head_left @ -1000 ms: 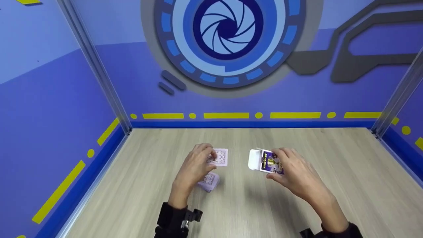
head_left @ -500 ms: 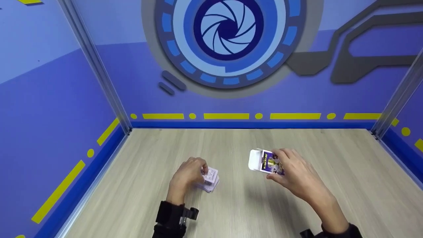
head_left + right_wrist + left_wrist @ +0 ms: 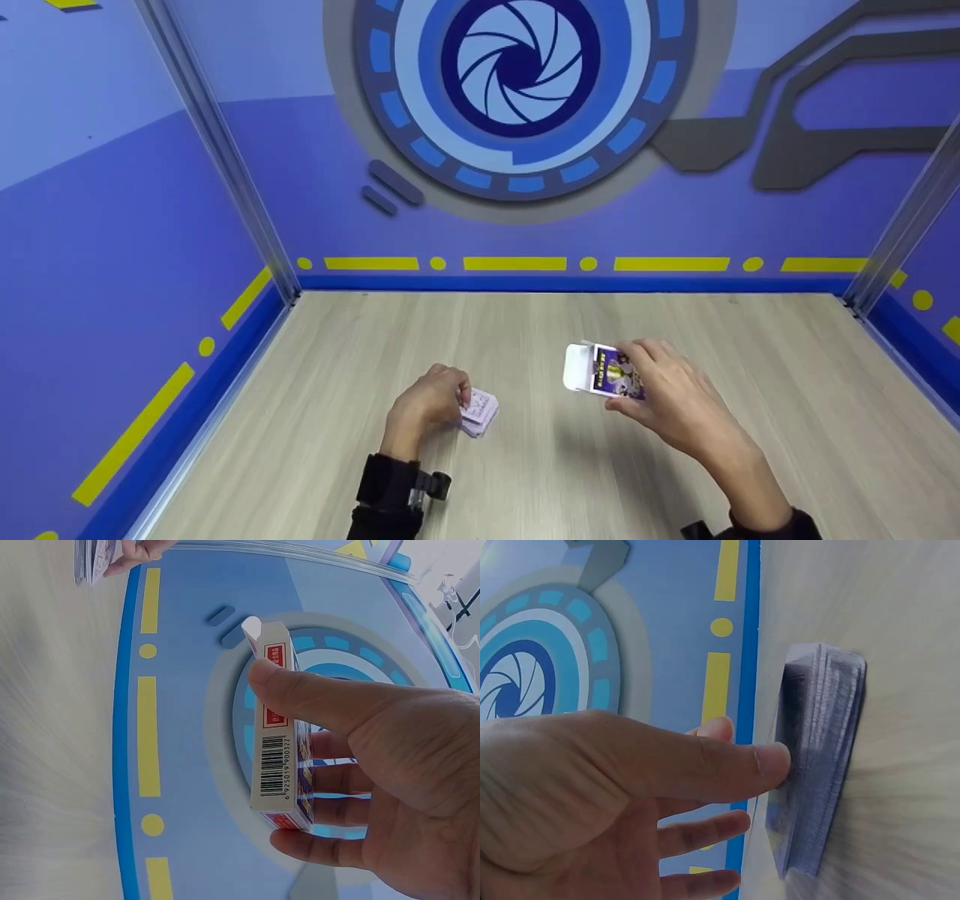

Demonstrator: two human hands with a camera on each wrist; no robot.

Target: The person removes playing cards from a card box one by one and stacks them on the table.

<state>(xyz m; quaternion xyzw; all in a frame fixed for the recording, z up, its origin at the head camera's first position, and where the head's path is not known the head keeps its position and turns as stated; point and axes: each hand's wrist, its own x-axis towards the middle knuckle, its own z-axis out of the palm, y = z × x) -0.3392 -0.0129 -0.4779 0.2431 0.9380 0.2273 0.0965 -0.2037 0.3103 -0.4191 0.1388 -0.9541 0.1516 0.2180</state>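
Note:
A stack of playing cards [image 3: 480, 412] with a pale printed back lies on the table, left of centre. At its left side my left hand [image 3: 431, 397] pinches cards at the top of the stack. In the left wrist view the thumb [image 3: 769, 763] is against the upper edge of the card stack [image 3: 829, 742]; the other fingertips are partly hidden. My right hand [image 3: 671, 390] holds a purple card box [image 3: 616, 371] above the table, its white flap open toward the left. The right wrist view shows the thumb across the narrow barcode side of the box [image 3: 276, 772], fingers around the other side.
The wooden tabletop [image 3: 525, 480] is bounded by a blue printed back wall [image 3: 525, 240] and side walls. Black wrist straps [image 3: 386, 480] with small cameras sit on the forearms.
My left hand has come down and back toward the stack, bringing the card it held further out onto the pile. The right hand and box have stayed nearly still.

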